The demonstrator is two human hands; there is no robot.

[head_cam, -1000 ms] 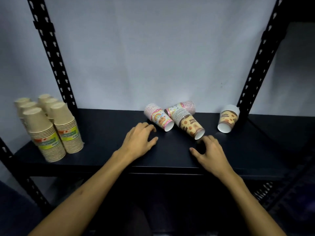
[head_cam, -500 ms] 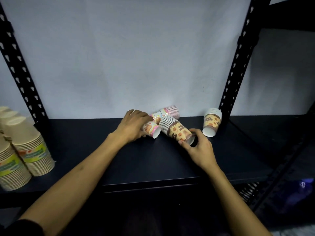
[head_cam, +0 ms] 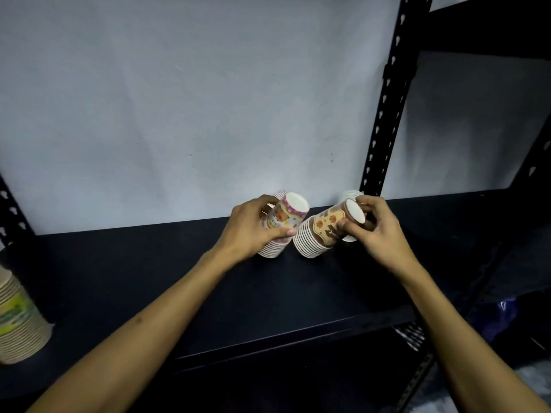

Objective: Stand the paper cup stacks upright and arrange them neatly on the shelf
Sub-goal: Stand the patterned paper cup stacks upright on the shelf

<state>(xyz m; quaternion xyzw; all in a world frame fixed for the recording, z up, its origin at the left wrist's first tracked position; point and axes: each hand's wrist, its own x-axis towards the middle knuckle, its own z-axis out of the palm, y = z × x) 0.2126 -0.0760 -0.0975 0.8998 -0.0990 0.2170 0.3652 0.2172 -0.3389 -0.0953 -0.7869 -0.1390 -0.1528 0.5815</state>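
Paper cup stacks sat near the back of the dark shelf (head_cam: 298,299), close to the white wall (head_cam: 208,99). One pink patterned stack (head_cam: 284,217) was gripped by the left hand (head_cam: 253,231), fingers wrapped over its far side and thumb pressed along the near side; it stood nearly upright with rims down on the shelf and the white base tipped toward the right. Just beside it, a brown patterned stack (head_cam: 323,231) leaned strongly, its wide rims resting on the shelf and its base pointing up and to the right. The right hand (head_cam: 378,231) held that stack at the base end, thumb under it and fingers curled over the top. The rims of the two stacks were nearly touching at shelf level. Behind the right hand's fingers a white-rimmed stack (head_cam: 350,195) showed partly, next to the black upright post (head_cam: 384,114); how it lay could not be told. At the far left edge, a tan stack (head_cam: 18,326) with a green band stood rims down on the shelf, well apart from the others.
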